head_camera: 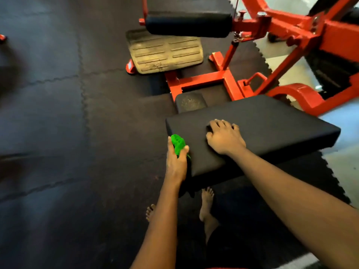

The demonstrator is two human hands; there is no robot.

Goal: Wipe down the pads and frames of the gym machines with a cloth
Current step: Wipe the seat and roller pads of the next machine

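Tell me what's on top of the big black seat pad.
The right hand rests on the seat pad, fingers curled; whatever is beneath the palm is covered. The left hand grips a green object at the pad's left edge.

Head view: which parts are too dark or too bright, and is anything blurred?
Head view: the floor mats at left are dim; the bare floor at right is washed out; the red frame at upper right looks slightly soft; the seat pad is sharp; the green object in the left hand looks oversaturated.
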